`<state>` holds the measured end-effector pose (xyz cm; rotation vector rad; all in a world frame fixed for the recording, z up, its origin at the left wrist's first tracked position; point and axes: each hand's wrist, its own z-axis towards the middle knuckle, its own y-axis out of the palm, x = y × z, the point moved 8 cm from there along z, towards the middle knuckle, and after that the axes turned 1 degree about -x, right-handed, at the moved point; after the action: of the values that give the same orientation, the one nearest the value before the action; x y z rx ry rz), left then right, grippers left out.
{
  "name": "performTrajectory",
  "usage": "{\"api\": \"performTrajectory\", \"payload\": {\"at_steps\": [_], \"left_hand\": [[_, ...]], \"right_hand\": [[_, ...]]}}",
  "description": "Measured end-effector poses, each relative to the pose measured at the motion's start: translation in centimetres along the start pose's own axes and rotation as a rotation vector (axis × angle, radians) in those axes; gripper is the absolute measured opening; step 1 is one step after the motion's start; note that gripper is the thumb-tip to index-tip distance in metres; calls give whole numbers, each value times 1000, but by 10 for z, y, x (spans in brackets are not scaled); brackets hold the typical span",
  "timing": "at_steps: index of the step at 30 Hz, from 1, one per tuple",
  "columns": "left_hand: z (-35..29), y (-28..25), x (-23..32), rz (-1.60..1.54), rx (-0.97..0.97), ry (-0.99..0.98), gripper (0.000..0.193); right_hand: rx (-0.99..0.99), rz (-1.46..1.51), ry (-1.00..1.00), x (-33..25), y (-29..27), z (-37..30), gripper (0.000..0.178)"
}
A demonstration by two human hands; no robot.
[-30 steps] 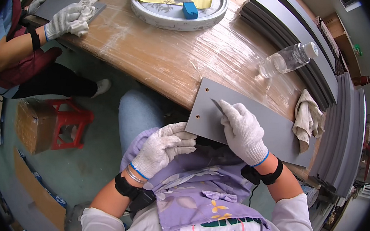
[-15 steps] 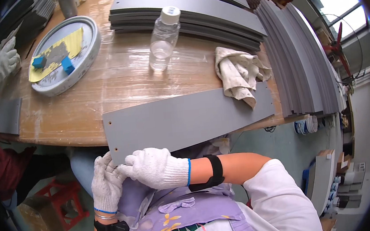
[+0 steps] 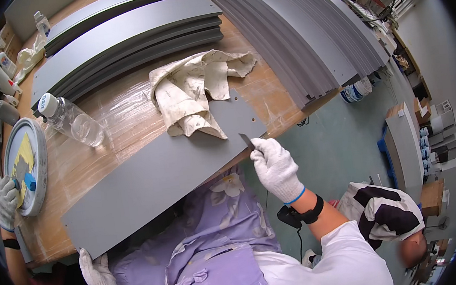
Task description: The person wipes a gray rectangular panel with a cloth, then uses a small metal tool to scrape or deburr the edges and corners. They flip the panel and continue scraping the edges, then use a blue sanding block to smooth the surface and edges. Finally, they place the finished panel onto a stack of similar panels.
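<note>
Right hand [image 3: 276, 165], white-gloved, is pinching a thin dark blade [image 3: 246, 141] by the 2-hole end of a long flat grey panel [image 3: 160, 176] that's lying on the brown table [image 3: 120, 106]. White-gloved left hand [image 3: 99, 273] is touching the other end, can't tell if gripping. Imo 1 blade slip's risking a scratch.

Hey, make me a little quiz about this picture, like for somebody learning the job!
1. True or false: the stained cloth lies partly on the gray panel.
2. Which of the person's own hands holds the thin dark tool?
3. What color is the clear bottle's cap? A) red B) white C) green

Key:
1. True
2. The right hand
3. B
</note>
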<state>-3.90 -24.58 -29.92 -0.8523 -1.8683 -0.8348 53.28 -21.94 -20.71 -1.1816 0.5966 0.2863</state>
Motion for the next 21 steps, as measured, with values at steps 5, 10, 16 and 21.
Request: {"api": "performTrajectory", "payload": {"at_steps": [5, 10, 16, 21], "left_hand": [[-21, 48, 65, 1104, 315, 663, 58], [-75, 190, 59, 1258, -131, 1011, 68], [-99, 303, 10, 1436, -633, 1030, 90], [-98, 332, -19, 1661, -752, 999, 105]], "right_hand": [[27, -201, 17, 46, -24, 5, 41], [10, -202, -94, 34, -24, 12, 52], [-189, -205, -107, 26, -13, 15, 53], [-210, -212, -33, 31, -17, 20, 52]]}}
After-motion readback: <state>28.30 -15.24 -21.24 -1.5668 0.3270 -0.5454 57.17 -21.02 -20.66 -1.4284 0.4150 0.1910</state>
